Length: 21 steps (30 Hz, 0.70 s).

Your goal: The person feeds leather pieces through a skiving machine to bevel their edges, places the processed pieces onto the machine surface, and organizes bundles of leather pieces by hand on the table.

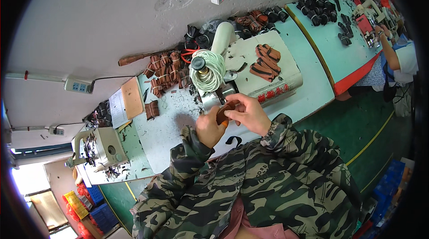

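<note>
In front of the sewing machine (270,82), my two hands meet around a small brown leather-like piece (227,110). My left hand (208,128) is closed on its left side. My right hand (250,114) pinches it from the right, fingers bent over its upper edge. A small orange end (225,123) shows beside my left fingertips; I cannot make out what it belongs to. Just behind my hands is the machine's metal needle area (223,93), partly hidden. A coil of pale cord (208,72) hangs on the machine's head. Brown and black strips (266,62) lie on its body.
Tied brown bundles (167,70) and black bundles (196,38) line the wall side of the table (165,145). A black strip (233,140) lies near its front edge. Another machine (105,147) stands left. At far right, a co-worker's arm (389,51) reaches to another machine.
</note>
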### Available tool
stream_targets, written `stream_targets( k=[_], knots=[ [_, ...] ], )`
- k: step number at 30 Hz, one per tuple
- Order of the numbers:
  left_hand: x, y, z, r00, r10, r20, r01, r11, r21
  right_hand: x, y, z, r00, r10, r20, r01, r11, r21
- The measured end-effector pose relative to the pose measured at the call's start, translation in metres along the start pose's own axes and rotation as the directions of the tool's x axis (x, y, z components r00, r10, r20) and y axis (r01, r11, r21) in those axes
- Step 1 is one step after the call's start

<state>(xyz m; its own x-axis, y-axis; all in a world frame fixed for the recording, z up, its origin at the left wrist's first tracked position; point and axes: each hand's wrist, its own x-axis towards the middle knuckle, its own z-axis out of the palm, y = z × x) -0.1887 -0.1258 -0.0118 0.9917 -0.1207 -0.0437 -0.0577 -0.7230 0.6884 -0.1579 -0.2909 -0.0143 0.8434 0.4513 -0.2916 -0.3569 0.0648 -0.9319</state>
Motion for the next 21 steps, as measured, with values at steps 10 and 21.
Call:
stream_targets(
  k=[10,21],
  knots=[
    [0.007,-0.009,-0.01,0.989,0.113,0.093,-0.118,0.992,0.051,-0.014,-0.001,0.017,0.945,-0.326,0.005,0.247,0.707,-0.663],
    [-0.001,-0.022,-0.015,0.882,-0.115,0.456,0.442,0.535,-0.72,0.011,0.005,-0.001,0.99,-0.004,-0.14,-0.016,0.99,-0.14]
  ],
)
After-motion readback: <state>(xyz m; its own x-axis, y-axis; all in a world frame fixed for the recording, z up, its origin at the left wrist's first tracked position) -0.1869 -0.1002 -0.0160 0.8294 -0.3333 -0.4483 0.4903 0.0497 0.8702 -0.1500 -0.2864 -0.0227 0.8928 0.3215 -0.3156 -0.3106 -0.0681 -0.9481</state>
